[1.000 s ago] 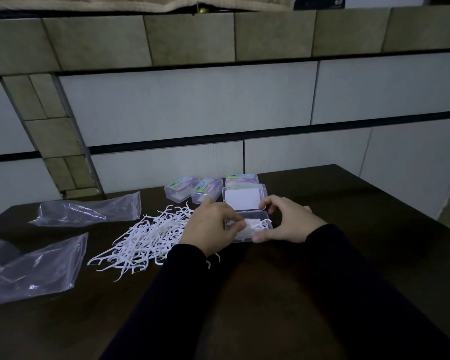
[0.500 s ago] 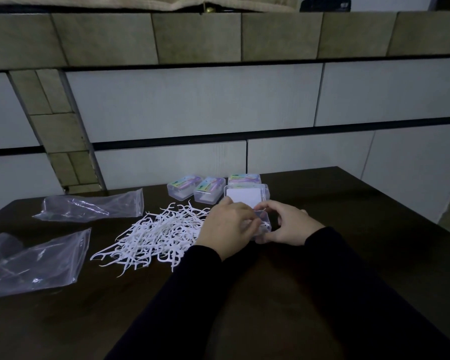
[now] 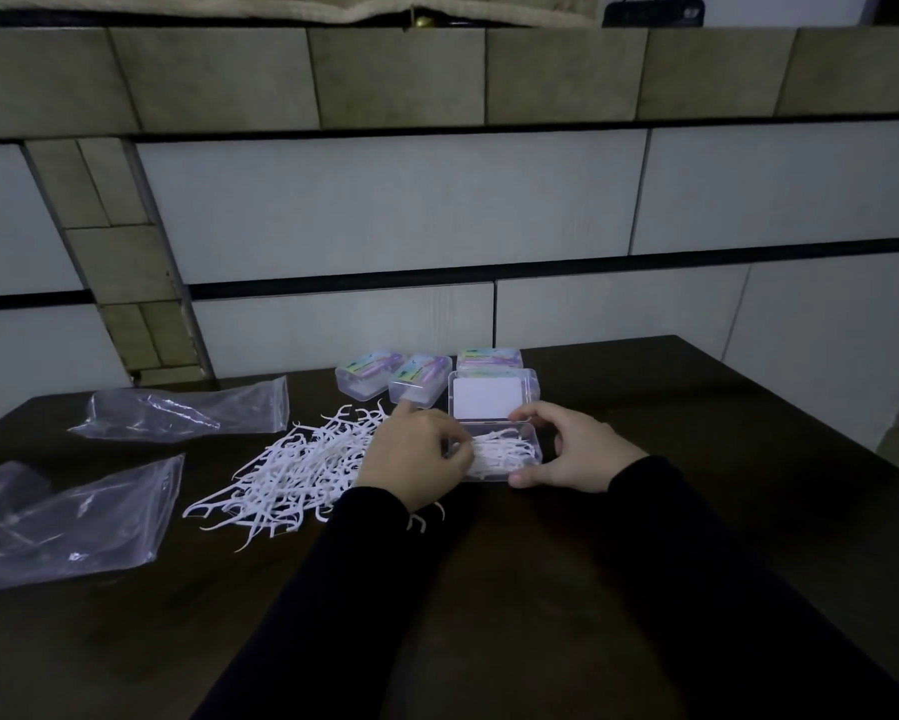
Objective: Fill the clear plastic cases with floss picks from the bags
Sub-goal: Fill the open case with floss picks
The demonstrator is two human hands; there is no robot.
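An open clear plastic case [image 3: 528, 462] lies on the dark table with its lid [image 3: 489, 397] tipped back. White floss picks [image 3: 504, 448] lie inside it. My right hand [image 3: 580, 449] grips the case's right end, thumb at the front edge and fingers at the back. My left hand [image 3: 416, 457] is at the case's left end, its curled fingers on the picks inside. A loose pile of floss picks [image 3: 302, 467] spreads to the left of the case.
Three closed cases with coloured labels [image 3: 369, 374] [image 3: 419, 379] [image 3: 489, 358] stand behind. Two clear plastic bags [image 3: 187, 413] [image 3: 68, 522] lie at the left. A tiled wall rises just behind the table [image 3: 697, 511].
My left hand has drawn back to the left, uncovering the case and the picks in it. My right hand stays on the case's right end.
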